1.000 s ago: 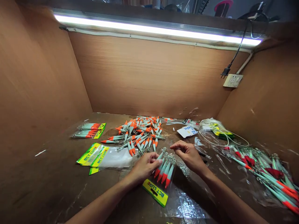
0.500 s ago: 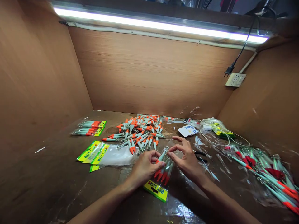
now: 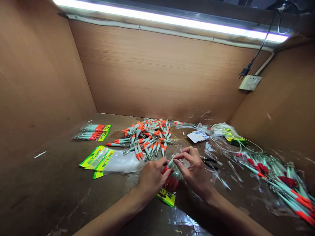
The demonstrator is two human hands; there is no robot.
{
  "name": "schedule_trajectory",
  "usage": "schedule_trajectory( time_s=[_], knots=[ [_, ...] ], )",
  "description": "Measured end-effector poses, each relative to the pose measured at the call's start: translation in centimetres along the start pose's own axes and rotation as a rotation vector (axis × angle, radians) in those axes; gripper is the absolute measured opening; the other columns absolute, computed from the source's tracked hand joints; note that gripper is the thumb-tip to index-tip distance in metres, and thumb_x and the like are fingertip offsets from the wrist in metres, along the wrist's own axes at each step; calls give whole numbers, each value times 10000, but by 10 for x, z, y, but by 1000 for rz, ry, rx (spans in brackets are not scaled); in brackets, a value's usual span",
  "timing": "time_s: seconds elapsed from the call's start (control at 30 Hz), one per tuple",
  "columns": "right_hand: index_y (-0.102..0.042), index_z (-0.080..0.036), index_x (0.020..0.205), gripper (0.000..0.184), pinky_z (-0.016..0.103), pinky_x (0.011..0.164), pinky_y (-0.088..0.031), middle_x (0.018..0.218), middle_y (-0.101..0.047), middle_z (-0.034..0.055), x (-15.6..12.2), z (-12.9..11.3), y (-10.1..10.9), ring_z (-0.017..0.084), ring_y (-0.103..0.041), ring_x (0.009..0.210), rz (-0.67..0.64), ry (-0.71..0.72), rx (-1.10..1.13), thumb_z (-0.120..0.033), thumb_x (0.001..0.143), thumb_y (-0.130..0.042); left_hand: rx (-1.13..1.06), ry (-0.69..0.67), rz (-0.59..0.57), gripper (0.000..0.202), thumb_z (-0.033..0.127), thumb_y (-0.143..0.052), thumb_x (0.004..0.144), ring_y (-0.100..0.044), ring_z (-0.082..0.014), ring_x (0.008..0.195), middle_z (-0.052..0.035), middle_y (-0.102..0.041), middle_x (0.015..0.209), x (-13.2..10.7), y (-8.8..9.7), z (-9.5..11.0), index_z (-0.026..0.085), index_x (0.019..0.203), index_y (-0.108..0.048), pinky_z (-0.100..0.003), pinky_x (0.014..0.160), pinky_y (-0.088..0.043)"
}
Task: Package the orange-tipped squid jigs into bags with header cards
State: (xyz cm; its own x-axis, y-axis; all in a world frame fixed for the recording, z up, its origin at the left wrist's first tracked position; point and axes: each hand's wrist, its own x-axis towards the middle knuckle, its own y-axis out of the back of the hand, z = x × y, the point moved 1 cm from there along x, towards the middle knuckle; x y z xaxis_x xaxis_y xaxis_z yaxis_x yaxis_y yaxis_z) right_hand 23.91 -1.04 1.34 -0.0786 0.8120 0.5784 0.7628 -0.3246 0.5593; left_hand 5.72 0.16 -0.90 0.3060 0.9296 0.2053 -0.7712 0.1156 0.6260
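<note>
My left hand (image 3: 152, 175) is closed round the orange end of a pale-green and orange fishing lure (image 3: 170, 164). Thumb and forefinger of my right hand (image 3: 195, 168) pinch together at the lure's hook end, which they partly cover. Directly beneath lies a clear plastic bag (image 3: 175, 177) with several similar lures in it. Its yellow-green BCT LURE header (image 3: 167, 198) points toward me, partly hidden by my left hand. Whether the held lure is inside the bag's mouth I cannot tell. Beyond my hands is a loose pile of lures (image 3: 147, 136).
Flat BCT LURE bags (image 3: 123, 161) lie left, with filled packs (image 3: 92, 131) farther back. Pliers (image 3: 209, 161) rest beside my right hand, near a handwritten white card (image 3: 197, 136). Bagged lures (image 3: 287, 183) cover the right side. A plug (image 3: 245, 71) hangs by the socket (image 3: 250, 82).
My right fingers have closed in at the lure's hook end, which showed plainly before. My left hand has turned further over the bag, covering more of its header. The view has tilted slightly.
</note>
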Motion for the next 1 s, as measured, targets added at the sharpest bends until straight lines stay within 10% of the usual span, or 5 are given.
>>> schedule_trajectory(
  time_s=[0.37, 1.0],
  knots=[
    [-709, -239, 1067, 202, 373, 867, -484, 1030, -705, 73, 12, 23, 22, 248, -630, 952, 2, -107, 217, -355, 947, -595, -625, 247, -289, 351, 445, -746, 770, -473, -90, 473, 19, -624, 637, 12, -2, -23, 135, 909, -659, -201, 470, -275],
    [-761, -157, 986, 353, 272, 655, -516, 788, -741, 29, 10, 63, 4, 162, -649, 674, -632, -469, 622, -406, 738, -786, -402, 178, -451, 599, 400, -775, 715, -554, -134, 597, 6, -659, 744, 12, 11, -23, 151, 1236, -614, -219, 547, -383]
  ],
)
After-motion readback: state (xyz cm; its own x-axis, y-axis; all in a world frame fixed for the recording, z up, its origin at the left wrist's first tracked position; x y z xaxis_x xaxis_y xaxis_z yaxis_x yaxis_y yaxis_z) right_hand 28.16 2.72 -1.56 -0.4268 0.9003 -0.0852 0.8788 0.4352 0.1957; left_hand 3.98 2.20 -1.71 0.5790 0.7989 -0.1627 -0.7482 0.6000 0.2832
